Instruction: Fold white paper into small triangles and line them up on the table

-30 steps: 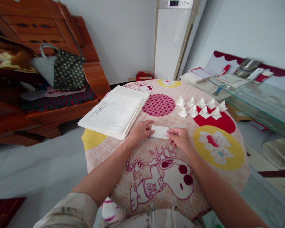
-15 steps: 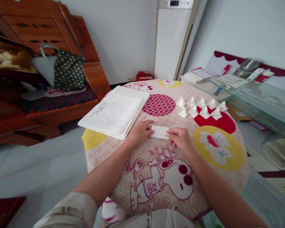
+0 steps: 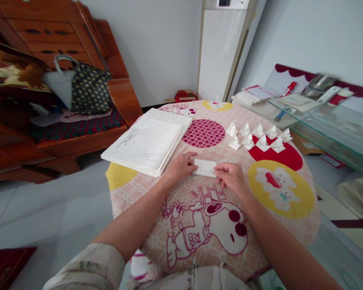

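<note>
A small folded white paper (image 3: 205,167) lies near the middle of the table, its long side running left to right. My left hand (image 3: 183,166) grips its left end between thumb and fingers. At the opposite end, my right hand (image 3: 229,174) pinches the paper's right edge, fingers curled underneath. Beyond and to the left sits a stack of printed paper sheets (image 3: 145,141), close to my left hand. Several small folded paper shapes (image 3: 262,141), white and pointed, stand in two rows at the back right of the table.
A patterned cloth (image 3: 157,193) covers the round table. To the right, a glass shelf (image 3: 326,125) holds a metal bowl (image 3: 323,81) and a red marker (image 3: 289,88). On the left stands a wooden bench (image 3: 125,96) with a spotted bag (image 3: 90,88). A white cabinet-like unit (image 3: 216,52) stands behind.
Both hands keep their hold on the folded paper with almost no movement. The whole view has shifted very slightly.
</note>
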Demonstrator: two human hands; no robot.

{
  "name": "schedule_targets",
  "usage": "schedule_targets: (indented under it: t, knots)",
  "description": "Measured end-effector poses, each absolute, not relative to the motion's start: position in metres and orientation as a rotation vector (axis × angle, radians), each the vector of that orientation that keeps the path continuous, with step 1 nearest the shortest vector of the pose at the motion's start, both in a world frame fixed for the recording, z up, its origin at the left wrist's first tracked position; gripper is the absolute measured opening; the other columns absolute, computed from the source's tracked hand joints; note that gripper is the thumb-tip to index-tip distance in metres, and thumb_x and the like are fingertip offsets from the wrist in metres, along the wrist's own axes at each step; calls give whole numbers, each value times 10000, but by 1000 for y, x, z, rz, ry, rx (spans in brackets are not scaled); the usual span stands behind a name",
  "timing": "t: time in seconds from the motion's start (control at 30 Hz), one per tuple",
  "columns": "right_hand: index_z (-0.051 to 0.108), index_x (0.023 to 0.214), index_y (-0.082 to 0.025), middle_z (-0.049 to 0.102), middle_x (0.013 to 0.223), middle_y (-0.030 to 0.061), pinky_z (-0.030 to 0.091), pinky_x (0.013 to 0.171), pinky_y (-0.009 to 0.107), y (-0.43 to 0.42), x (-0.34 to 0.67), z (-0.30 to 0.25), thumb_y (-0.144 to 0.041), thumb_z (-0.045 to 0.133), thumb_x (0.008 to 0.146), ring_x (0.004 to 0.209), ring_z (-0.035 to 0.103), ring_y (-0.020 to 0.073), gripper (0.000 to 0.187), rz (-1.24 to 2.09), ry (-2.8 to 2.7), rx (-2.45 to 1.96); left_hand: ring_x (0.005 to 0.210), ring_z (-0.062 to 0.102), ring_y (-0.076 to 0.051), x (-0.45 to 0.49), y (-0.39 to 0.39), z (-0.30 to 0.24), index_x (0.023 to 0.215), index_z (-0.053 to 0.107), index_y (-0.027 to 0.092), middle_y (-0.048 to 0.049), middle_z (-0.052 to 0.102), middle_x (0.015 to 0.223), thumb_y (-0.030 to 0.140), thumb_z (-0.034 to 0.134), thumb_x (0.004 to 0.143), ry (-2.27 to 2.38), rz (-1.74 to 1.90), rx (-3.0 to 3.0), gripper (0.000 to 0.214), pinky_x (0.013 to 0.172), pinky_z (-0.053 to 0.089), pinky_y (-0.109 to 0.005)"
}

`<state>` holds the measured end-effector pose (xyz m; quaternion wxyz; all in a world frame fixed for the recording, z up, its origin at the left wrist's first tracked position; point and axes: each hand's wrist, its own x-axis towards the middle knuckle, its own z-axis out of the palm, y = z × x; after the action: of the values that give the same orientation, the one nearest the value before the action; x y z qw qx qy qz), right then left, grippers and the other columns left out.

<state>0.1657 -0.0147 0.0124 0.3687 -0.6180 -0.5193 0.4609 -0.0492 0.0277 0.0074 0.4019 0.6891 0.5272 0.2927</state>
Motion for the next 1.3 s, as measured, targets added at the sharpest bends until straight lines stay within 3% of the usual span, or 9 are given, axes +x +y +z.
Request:
schedule_targets:
  t: [0.17, 0.47, 0.67, 1.3]
  knots:
    - [727, 811, -124, 664, 517, 14, 376, 331, 166, -18, 166, 12, -291, 677, 708, 346, 520, 88, 202, 1165, -1353, -1592, 519, 482, -90, -48, 24, 11, 1368, 551, 85, 78, 537, 561, 121, 647, 738, 1352, 773, 1758, 638, 537, 351, -210]
    - [731, 889, -107, 690, 610, 23, 413, 337, 183, -20, 163, 19, -278, 717, 654, 419, 580, 113, 291, 1158, -1297, -1572, 538, 503, -98, -46, 23, 13, 1380, 547, 94, 67, 565, 576, 111, 665, 739, 1423, 778, 1768, 652, 561, 370, -216]
    - [742, 938, -77, 666, 534, 11, 397, 321, 177, -18, 161, 19, -231, 683, 689, 343, 510, 88, 299, 1160, -1284, -1624, 579, 510, -103, -43, 21, 15, 1359, 575, 100, 53, 575, 625, 87, 668, 733, 1471, 806, 1793, 633, 589, 382, -222]
    - [758, 1065, -58, 668, 516, 15, 396, 308, 163, -15, 157, 21, -183, 663, 770, 335, 526, 92, 333, 1110, -1312, -1733, 657, 573, -136, -39, 20, 15, 1355, 577, 105, 20, 636, 702, 113, 676, 761, 1605, 763, 1837, 603, 685, 438, -256]
